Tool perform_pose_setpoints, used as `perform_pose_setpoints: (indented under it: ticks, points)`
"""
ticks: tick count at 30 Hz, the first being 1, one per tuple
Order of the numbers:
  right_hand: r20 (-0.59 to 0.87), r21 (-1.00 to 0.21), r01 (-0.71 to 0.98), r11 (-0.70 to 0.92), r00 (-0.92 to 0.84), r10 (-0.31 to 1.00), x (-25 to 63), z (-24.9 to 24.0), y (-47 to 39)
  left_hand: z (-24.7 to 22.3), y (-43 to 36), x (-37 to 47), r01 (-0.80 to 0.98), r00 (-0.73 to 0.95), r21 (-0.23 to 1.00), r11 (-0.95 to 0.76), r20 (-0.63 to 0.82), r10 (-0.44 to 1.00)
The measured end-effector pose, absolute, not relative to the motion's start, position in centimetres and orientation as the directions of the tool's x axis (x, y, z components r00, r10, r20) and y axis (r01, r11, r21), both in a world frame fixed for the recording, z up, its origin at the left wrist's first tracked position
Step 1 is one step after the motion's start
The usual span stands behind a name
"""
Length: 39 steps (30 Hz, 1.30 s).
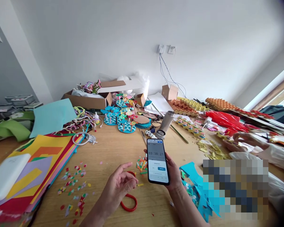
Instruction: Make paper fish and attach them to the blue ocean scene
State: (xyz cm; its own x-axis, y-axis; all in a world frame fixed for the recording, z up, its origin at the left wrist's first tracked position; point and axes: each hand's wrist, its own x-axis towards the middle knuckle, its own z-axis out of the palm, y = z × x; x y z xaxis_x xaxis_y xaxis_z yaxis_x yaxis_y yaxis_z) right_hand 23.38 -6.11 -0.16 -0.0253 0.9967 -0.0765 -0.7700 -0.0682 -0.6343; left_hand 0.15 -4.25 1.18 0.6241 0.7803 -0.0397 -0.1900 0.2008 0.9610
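My right hand (173, 173) is wrapped round a black smartphone (158, 162), held upright with its lit screen facing me. Large timer digits and a blue button show on the screen. Just left of the phone, my left hand (120, 184) hovers with loosely bent fingers spread apart and nothing in them. Beneath it on the wooden table (104, 154) lies a pair of scissors with red handles (129, 203), partly hidden by the hand. Small orange and green paper strips (141, 164) lie behind the phone.
Coloured paper sheets (59, 146) with a white power bank (8, 176) are stacked at left. Blue layered paper crafts (126, 124) and a steel flask (167, 121) stand farther back. Blue scraps (196, 186) lie at right, near a co-worker's hands (246, 140) and egg-tray pieces (189, 126).
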Motion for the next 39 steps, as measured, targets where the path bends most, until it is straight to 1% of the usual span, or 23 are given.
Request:
perform_pose_setpoints:
  ticks: [5,12,23,26,31,39]
  points:
    - [-0.092,-0.63,-0.771,-0.092,-0.043,0.995,23.37,-0.13,-6.18,1.2,-4.27,0.29,-0.186,0.61,0.963,0.197,-0.044,0.791]
    - [-0.116,-0.627,-0.772,-0.101,-0.036,0.993,23.38,0.04,-6.16,0.91,-4.33,0.54,-0.223,0.586,0.955,0.197,-0.03,0.81]
    - [-0.078,-0.632,-0.768,-0.098,-0.062,0.995,23.47,-0.03,-6.24,1.06,-4.25,0.41,-0.188,0.622,0.963,0.193,-0.035,0.782]
    - [-0.09,-0.64,-0.761,-0.11,-0.068,0.994,23.4,0.08,-6.34,1.1,-4.1,0.33,-0.17,0.651,0.965,0.201,-0.043,0.758]
    - [-0.121,-0.654,-0.743,-0.141,-0.081,0.989,23.43,0.05,-6.26,1.18,-4.14,0.34,-0.161,0.653,0.963,0.217,-0.061,0.755]
    - [-0.152,-0.656,-0.741,-0.142,-0.055,0.987,23.27,0.32,-6.11,0.76,-4.33,0.49,-0.208,0.631,0.952,0.226,-0.045,0.774]
